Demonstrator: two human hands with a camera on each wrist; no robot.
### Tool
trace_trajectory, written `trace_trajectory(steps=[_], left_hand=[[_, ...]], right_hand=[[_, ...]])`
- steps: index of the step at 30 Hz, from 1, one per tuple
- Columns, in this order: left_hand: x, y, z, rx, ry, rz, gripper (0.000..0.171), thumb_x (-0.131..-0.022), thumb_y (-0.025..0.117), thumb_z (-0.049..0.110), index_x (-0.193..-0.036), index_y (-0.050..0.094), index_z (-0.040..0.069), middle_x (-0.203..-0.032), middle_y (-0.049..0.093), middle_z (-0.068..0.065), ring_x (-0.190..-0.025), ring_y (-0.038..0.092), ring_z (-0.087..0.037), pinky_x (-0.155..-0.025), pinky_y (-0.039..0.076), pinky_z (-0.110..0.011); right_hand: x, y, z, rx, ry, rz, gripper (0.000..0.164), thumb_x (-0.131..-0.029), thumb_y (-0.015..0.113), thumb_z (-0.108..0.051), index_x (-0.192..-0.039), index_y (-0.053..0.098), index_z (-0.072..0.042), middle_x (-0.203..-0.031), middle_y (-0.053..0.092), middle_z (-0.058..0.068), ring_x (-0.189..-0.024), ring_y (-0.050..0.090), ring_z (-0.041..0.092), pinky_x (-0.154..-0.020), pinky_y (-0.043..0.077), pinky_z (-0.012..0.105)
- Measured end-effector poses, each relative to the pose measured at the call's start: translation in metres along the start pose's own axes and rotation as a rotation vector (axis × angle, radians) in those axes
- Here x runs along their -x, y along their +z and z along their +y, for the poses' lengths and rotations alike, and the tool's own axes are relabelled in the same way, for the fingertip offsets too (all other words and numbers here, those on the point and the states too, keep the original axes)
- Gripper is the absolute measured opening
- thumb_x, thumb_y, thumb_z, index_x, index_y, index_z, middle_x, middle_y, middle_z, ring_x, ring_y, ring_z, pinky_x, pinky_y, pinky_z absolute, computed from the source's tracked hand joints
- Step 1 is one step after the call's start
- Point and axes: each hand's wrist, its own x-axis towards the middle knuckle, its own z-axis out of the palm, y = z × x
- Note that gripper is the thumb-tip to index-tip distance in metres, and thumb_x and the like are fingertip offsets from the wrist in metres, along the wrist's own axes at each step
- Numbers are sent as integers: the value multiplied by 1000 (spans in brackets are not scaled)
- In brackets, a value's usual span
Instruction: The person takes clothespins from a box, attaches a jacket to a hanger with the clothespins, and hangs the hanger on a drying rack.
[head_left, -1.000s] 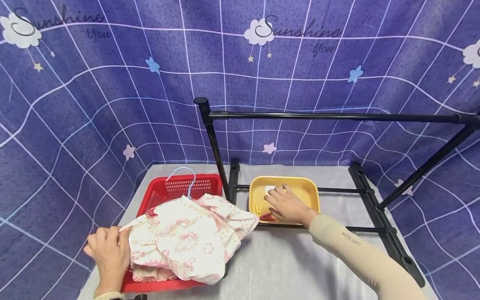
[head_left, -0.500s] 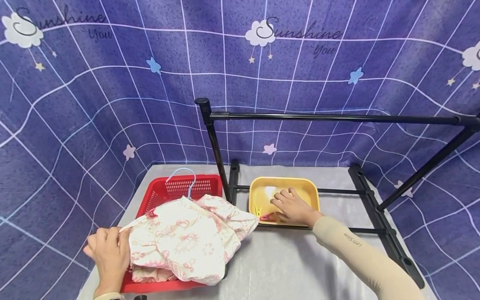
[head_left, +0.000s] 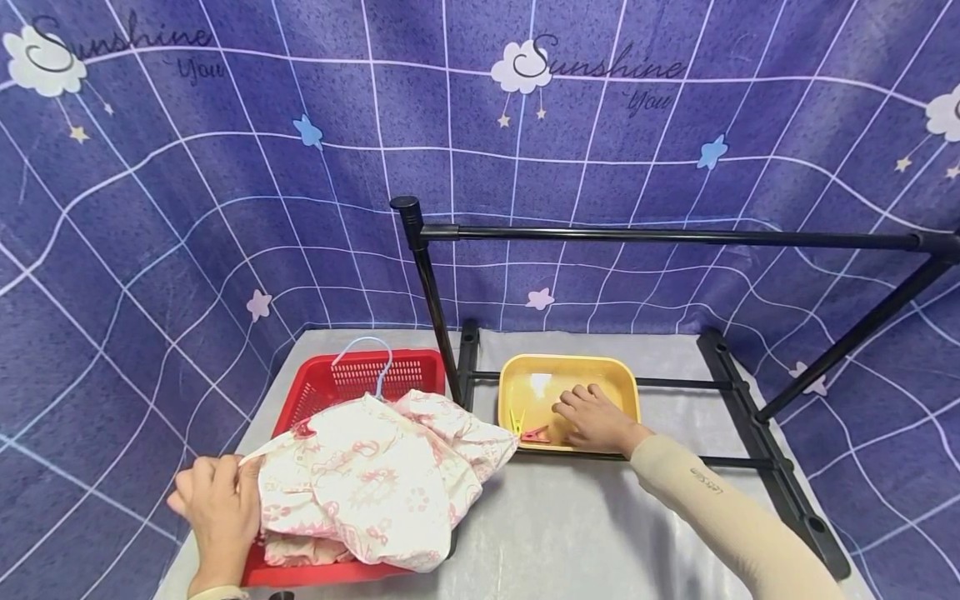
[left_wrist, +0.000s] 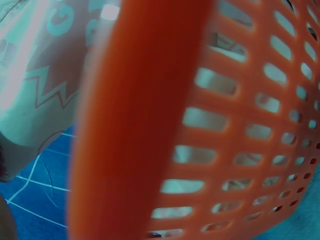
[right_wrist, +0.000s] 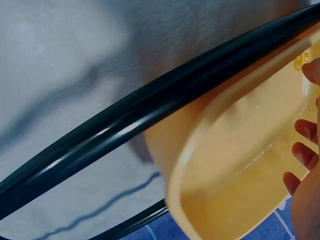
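A purple curtain (head_left: pixel 600 117) printed with white grid lines, clouds and stars surrounds a grey tabletop (head_left: pixel 540 533). A black metal rack stands on it: its top rail (head_left: pixel 667 237) crosses above and behind the work, its left post (head_left: pixel 433 304) rises between a red slotted basket (head_left: pixel 322 572) and a yellow tray (head_left: pixel 617 387), and a low front bar (head_left: pixel 735 461) runs along the tray's near side. A white garment (head_left: pixel 375 483) with pink print lies heaped over the basket, covering much of it and spilling past its right edge, with the light blue hook (head_left: pixel 367 338) of a hanger poking up from its top. The left hand (head_left: pixel 217 504), at the basket's left edge, pinches the garment's left corner between thumb and curled fingers. The right hand (head_left: pixel 596 419), its arm in a beige sleeve (head_left: pixel 727 508), reaches into the tray with fingers loosely bent and apart; the right wrist view shows nothing between them. To its left, in the tray's near left corner, a yellow clip (head_left: pixel 517 422) and a pink clip (head_left: pixel 536 435) lie beside each other.
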Motion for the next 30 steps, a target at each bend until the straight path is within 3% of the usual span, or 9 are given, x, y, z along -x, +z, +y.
trace_trajectory(steps=[9, 20, 30], left_hand=[[0, -1, 2, 3, 6, 11, 57, -89, 45, 51, -74, 48, -4, -78, 37, -21, -82, 30, -48, -72, 13, -59], [-2, -1, 4, 5, 5, 12, 55, -89, 46, 49, -75, 49, -3, -78, 38, -21, -83, 30, -49, -71, 13, -58], [0, 0, 1, -6, 2, 5, 52, -90, 47, 46, -74, 48, -3, -78, 38, -21, -82, 30, -48, -71, 14, -58]], right_hand=[[6, 8, 3, -65, 61, -37, 45, -73, 71, -41, -106, 57, -14, -95, 48, -1, -86, 44, 21, -73, 32, 41], [8, 14, 12, -45, 70, -135, 47, -69, 72, -42, -105, 55, -17, -96, 46, -3, -90, 43, 20, -75, 31, 41], [12, 18, 15, -34, 36, -117, 50, -64, 77, -38, -103, 55, -15, -91, 45, -3, -87, 43, 20, -74, 32, 39]])
